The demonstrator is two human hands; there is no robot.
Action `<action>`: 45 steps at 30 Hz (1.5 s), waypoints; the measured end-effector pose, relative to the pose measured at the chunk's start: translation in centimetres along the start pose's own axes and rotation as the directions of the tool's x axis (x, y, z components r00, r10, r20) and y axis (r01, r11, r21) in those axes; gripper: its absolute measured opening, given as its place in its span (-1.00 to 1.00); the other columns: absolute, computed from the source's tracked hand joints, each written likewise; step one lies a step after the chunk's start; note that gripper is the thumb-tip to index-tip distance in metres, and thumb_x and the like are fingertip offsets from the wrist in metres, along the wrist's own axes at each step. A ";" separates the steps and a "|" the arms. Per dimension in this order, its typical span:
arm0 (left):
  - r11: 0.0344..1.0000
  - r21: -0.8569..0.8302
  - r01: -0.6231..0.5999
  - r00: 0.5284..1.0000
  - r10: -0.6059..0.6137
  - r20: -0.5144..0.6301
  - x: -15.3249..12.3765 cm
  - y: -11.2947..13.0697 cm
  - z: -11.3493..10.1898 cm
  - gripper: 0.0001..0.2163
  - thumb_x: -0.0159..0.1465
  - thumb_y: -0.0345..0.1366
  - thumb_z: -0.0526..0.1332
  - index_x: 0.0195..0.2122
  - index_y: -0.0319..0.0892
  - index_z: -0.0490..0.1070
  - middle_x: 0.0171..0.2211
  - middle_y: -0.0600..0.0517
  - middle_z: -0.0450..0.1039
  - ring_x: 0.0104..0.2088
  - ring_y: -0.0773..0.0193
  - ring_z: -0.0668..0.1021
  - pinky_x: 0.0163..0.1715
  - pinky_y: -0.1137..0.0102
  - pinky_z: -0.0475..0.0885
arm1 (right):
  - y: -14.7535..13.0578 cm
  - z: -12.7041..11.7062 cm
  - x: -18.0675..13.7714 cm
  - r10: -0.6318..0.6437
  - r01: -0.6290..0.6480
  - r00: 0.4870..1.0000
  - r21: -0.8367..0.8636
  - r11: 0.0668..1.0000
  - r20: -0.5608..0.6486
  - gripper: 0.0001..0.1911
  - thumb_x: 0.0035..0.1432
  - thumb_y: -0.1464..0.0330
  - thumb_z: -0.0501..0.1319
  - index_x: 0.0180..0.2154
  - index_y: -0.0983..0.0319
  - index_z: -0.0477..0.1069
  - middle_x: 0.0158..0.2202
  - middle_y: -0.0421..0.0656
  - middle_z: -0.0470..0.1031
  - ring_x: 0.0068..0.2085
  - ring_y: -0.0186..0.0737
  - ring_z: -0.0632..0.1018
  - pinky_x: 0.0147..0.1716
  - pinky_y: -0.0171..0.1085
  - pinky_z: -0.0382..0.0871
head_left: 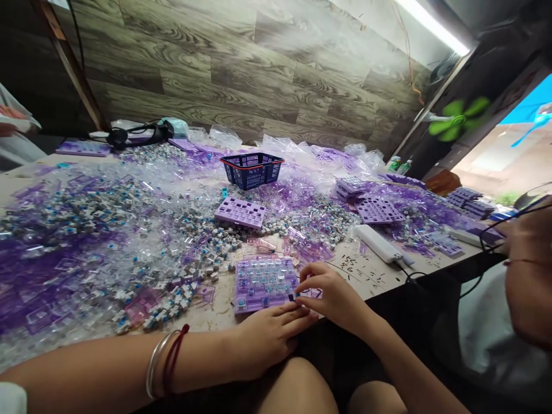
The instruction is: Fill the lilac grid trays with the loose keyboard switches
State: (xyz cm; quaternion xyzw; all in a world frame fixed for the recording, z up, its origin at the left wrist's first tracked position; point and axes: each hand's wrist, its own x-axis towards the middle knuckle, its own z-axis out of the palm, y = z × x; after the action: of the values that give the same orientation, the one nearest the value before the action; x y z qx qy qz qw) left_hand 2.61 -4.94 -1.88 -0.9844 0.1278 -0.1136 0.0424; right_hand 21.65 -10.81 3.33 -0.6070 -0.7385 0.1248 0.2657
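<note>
A purple keyboard plate [266,277] lies at the table's near edge, with several clear, blue-centred key switches seated in rows. My left hand [276,332], wearing bracelets at the wrist, rests along the plate's near edge with its fingers stretched out. At the plate's right near corner, beside a dark open slot, my right hand [330,296] pinches a small key switch [297,295], mostly hidden by the fingertips. Loose white and blue switches [172,305] are heaped to the left of the plate.
Behind the plate are another purple plate [240,212] and a dark blue basket [252,172]. A white power bank [378,244] with a cable lies to the right, near handwriting on the tabletop. Purple plate stacks [379,210] stand farther back. Another person [528,276] sits at the right.
</note>
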 end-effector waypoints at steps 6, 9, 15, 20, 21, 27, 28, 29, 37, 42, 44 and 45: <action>0.986 -0.135 -0.101 0.994 0.107 0.036 0.5 -0.3 -0.6 -0.86 0.14 -0.37 0.22 -0.27 -0.25 0.49 -0.06 -0.05 0.47 0.24 0.05 0.18 0.33 0.21 -0.05 | 0.4 1.2 0.0 0.014 -0.015 1.000 0.046 0.999 0.024 -0.91 -0.03 0.48 0.37 -0.43 0.17 0.58 -0.31 -0.16 0.48 -0.27 -0.25 0.50 -0.24 -0.26 0.38; 0.983 -0.161 -0.087 0.995 0.094 0.032 0.5 -0.3 -0.3 -0.88 0.11 -0.41 0.23 -0.31 -0.25 0.49 -0.20 -0.04 0.51 0.25 0.04 0.16 0.33 0.19 -0.06 | 0.4 1.1 -0.1 -0.003 0.001 0.999 0.051 0.999 0.033 -0.91 0.05 0.45 0.31 -0.44 0.17 0.57 -0.34 -0.15 0.48 -0.28 -0.25 0.50 -0.26 -0.26 0.37; 0.977 -0.198 -0.075 0.994 0.090 0.068 0.5 -0.3 -0.5 -0.88 0.13 -0.42 0.22 -0.29 -0.23 0.47 -0.24 -0.02 0.51 0.26 0.04 0.14 0.34 0.21 -0.08 | -0.5 0.6 0.0 0.027 -0.029 0.999 0.056 0.998 0.040 -0.87 0.05 0.52 0.27 -0.44 0.19 0.55 -0.36 -0.17 0.48 -0.26 -0.24 0.49 -0.24 -0.27 0.36; 0.978 -0.198 -0.068 0.991 0.090 0.103 0.6 -0.3 -0.7 -0.90 0.17 -0.41 0.19 -0.29 -0.22 0.46 -0.25 -0.02 0.50 0.28 0.01 0.10 0.35 0.19 -0.16 | -0.6 0.7 0.2 0.043 -0.046 0.998 0.080 0.996 0.045 -0.86 0.04 0.54 0.25 -0.45 0.21 0.52 -0.34 -0.16 0.46 -0.26 -0.24 0.48 -0.22 -0.26 0.35; 0.978 -0.197 -0.068 0.991 0.089 0.100 0.6 -0.3 -0.7 -0.90 0.16 -0.42 0.20 -0.30 -0.22 0.47 -0.25 -0.01 0.50 0.28 0.01 0.12 0.35 0.19 -0.14 | -0.5 0.8 0.1 0.038 -0.041 0.999 0.077 0.996 0.035 -0.87 0.04 0.53 0.25 -0.45 0.21 0.51 -0.33 -0.16 0.45 -0.25 -0.24 0.47 -0.21 -0.25 0.35; 0.979 -0.193 -0.059 0.993 0.077 0.085 0.5 -0.2 -0.8 -0.87 0.08 -0.43 0.26 -0.31 -0.24 0.48 -0.27 -0.01 0.52 0.25 0.02 0.16 0.33 0.19 -0.07 | 0.1 1.3 -0.1 -0.005 0.005 0.999 0.017 1.000 -0.044 -0.88 0.03 0.52 0.27 -0.46 0.19 0.50 -0.21 -0.11 0.33 -0.09 -0.14 0.38 -0.05 -0.12 0.30; 0.979 -0.194 -0.059 0.993 0.076 0.085 0.5 -0.2 -0.7 -0.88 0.09 -0.43 0.25 -0.32 -0.24 0.48 -0.28 -0.01 0.52 0.25 0.03 0.16 0.33 0.20 -0.07 | 0.2 1.4 -0.1 -0.005 0.006 0.999 0.020 1.000 -0.044 -0.88 0.03 0.52 0.28 -0.46 0.20 0.50 -0.19 -0.11 0.32 -0.08 -0.14 0.38 -0.05 -0.12 0.30; 0.979 -0.196 -0.058 0.994 0.075 0.081 0.5 -0.2 -0.7 -0.88 0.09 -0.43 0.25 -0.32 -0.24 0.48 -0.27 0.00 0.52 0.25 0.04 0.17 0.33 0.20 -0.07 | 0.2 1.4 -0.1 -0.005 0.006 0.999 0.022 1.000 -0.041 -0.88 0.03 0.52 0.28 -0.46 0.20 0.50 -0.18 -0.10 0.32 -0.08 -0.14 0.37 -0.04 -0.11 0.30; 0.982 -0.174 -0.068 0.996 0.077 0.050 0.6 -0.3 -0.6 -0.91 0.09 -0.42 0.25 -0.36 -0.22 0.48 -0.29 0.00 0.53 0.23 0.05 0.19 0.32 0.21 -0.02 | -0.4 1.1 -0.3 -0.036 0.035 0.999 -0.053 0.998 -0.017 -0.87 0.07 0.54 0.23 -0.43 0.21 0.47 -0.13 -0.08 0.31 -0.04 -0.11 0.37 -0.03 -0.08 0.30; 0.984 -0.167 -0.065 0.994 0.078 0.075 0.7 -0.3 -0.9 -0.88 0.09 -0.43 0.25 -0.32 -0.23 0.48 -0.28 -0.01 0.52 0.25 0.01 0.16 0.32 0.19 -0.03 | -0.7 0.9 -0.2 -0.047 0.044 0.999 -0.128 0.991 -0.020 -0.87 0.04 0.55 0.26 -0.44 0.21 0.47 -0.12 -0.09 0.32 -0.06 -0.09 0.37 -0.06 -0.08 0.32; 0.983 -0.171 -0.066 0.995 0.078 0.067 0.7 -0.3 -0.8 -0.88 0.08 -0.43 0.26 -0.32 -0.24 0.48 -0.28 -0.01 0.52 0.25 0.01 0.16 0.31 0.18 -0.01 | -0.6 0.9 -0.2 -0.048 0.045 0.999 -0.128 0.991 -0.019 -0.87 0.03 0.54 0.27 -0.45 0.20 0.48 -0.13 -0.09 0.32 -0.07 -0.10 0.38 -0.07 -0.08 0.33; 0.982 -0.175 -0.066 0.995 0.078 0.060 0.7 -0.3 -0.8 -0.89 0.08 -0.43 0.26 -0.33 -0.23 0.48 -0.28 -0.01 0.52 0.24 0.01 0.18 0.31 0.19 0.00 | -0.6 0.9 -0.2 -0.047 0.044 0.999 -0.126 0.991 -0.020 -0.86 0.03 0.55 0.27 -0.46 0.20 0.48 -0.13 -0.09 0.33 -0.07 -0.10 0.38 -0.07 -0.08 0.33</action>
State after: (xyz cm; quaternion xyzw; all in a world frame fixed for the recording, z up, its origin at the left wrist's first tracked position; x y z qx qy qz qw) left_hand 3.11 -4.90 -0.94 -0.9823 0.1713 -0.0675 -0.0348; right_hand 20.66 -10.99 2.84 -0.6071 -0.7552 0.0651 0.2384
